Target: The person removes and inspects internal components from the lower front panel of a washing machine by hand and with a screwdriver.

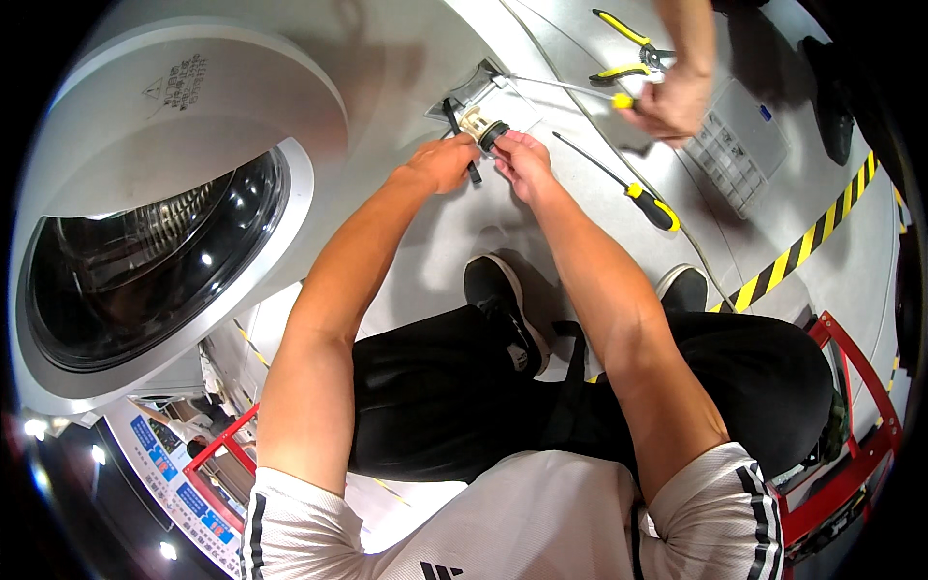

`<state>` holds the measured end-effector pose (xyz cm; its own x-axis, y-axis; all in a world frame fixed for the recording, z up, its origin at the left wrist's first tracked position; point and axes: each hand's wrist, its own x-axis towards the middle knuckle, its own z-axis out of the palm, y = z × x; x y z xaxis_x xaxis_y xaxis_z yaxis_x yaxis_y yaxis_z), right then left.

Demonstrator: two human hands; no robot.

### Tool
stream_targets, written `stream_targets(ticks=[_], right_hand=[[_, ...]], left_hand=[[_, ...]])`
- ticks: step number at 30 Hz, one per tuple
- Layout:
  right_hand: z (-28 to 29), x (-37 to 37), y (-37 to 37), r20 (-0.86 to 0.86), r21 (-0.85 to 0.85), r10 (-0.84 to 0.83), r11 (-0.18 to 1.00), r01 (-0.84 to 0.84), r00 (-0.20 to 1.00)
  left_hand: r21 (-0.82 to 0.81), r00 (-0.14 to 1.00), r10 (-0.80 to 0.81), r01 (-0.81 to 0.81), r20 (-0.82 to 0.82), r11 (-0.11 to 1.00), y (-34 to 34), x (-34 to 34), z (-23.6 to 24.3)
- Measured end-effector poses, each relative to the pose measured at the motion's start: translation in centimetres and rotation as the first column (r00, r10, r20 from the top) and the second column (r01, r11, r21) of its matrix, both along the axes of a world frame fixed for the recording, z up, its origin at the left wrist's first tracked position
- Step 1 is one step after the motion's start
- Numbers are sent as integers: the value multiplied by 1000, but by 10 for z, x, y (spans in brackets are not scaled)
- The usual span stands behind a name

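Note:
Held up by my right hand (pixel 525 162) is a washing machine drain filter (pixel 475 122), cream with a round black cap; thumb and fingers pinch the cap. My left hand (pixel 443 164) is closed beside it, its fingers across a thin black hose (pixel 451 117) whose end sticks out below them. Just beyond both hands is a small opening (pixel 476 85) low on the washing machine (pixel 391 87). From the far right another person's hand (pixel 672 104) grips a yellow-handled screwdriver (pixel 622 101), its shaft pointing toward that opening.
A black-and-yellow screwdriver (pixel 650 205) lies on the floor right of my hands. Yellow-handled wire strippers (pixel 643 60) and a clear compartment box (pixel 739 145) lie farther right. A cable (pixel 611 145) crosses between. The round machine door (pixel 184 116) stands open at left.

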<state>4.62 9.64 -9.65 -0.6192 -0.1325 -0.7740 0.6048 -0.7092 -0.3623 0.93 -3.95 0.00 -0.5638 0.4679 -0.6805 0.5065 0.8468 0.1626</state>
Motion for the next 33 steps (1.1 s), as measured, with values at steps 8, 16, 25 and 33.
stream_targets(ticks=[8,16,25,33], right_hand=[[1,-7,-4,-13,-6,8,1000,-8,1000],[11,-39,-11,-100,61,-96,993,102,990],[11,-62,-22,-85,311,-101,942,123,991],[3,-63,-22,-101,417,-50,905,88,994]], left_hand=[[-80,1000,-10,11,6,997,1,-3,-3],[27,1000,-11,12,-26,1000,-3,3,-6],[42,1000,5,-5,-8,999,-7,5,-7],[46,999,37,-38,19,998,-8,4,-15]])
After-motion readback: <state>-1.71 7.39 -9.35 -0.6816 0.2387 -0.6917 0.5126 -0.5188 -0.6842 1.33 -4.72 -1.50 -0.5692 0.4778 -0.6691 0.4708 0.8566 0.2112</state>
